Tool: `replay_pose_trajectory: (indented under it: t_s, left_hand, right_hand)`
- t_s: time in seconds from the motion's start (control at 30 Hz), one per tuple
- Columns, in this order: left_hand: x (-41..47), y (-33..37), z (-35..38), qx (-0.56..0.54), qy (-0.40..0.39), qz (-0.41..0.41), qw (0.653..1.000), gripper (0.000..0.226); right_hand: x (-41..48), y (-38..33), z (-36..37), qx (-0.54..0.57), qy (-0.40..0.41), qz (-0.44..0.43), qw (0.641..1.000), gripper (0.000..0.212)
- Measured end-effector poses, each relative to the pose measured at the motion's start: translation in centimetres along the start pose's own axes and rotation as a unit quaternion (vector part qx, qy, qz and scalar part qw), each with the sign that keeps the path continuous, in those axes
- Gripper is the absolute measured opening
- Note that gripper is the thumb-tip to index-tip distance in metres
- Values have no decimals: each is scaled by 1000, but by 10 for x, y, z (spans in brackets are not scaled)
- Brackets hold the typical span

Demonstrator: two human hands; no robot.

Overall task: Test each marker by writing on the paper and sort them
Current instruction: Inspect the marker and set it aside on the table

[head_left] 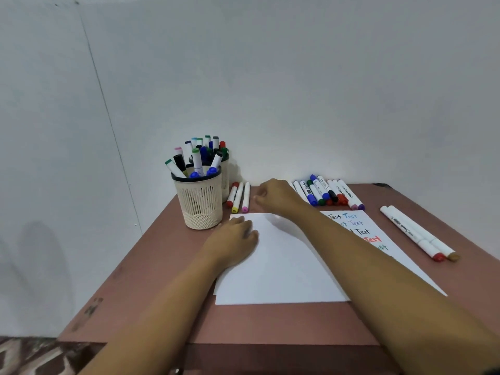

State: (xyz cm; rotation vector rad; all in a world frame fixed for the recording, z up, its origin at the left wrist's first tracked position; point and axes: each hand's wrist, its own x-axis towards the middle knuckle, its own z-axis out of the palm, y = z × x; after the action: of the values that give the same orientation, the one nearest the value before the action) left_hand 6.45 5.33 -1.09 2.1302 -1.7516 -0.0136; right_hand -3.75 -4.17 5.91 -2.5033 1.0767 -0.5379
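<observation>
Cream marker cup (201,204) beside flat left hand (232,244) on paper (284,274); right hand (276,197) curled, contents unclear

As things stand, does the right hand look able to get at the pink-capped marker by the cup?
Probably yes: the right hand is just beside the pink-capped marker, nothing between them; the left hand rests lower, on the paper.
</observation>
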Motion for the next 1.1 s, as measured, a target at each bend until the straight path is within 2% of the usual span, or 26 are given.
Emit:
replay_pose_trajectory:
  t_s: [0.1,0.2,0.37,0.47,0.63,0.8,0.93,1.03,1.1]
  left_hand:
    - [0,-1,2,-11,22,4,1000,31]
    - [2,-2,6,-13,40,6,999,27]
    - [3,-3,7,-14,51,12,999,24]
    - [2,-2,6,-14,44,8,999,24]
    - [0,0,2,-42,38,-20,998,31]
    - [-1,3,-4,-52,48,-26,997,29]
    - [-7,9,-8,-74,112,-4,991,32]
    - [-12,15,-11,-86,209,29,974,47]
    - [-12,17,-12,-85,239,71,965,50]
  right_hand:
    - [14,-12,11,-36,-41,-2,999,15]
    - [18,-15,15,-63,-66,-18,996,13]
    - [19,-21,12,-97,-67,-36,992,10]
    - [20,-18,13,-100,-40,-4,994,20]
    - [36,7,19,41,107,89,989,39]
    - [12,24,-8,197,217,105,950,16]
    - [-22,41,-29,342,264,111,895,19]
    - [-52,53,-38,444,256,104,852,20]
    - [-68,60,-41,485,245,90,835,21]
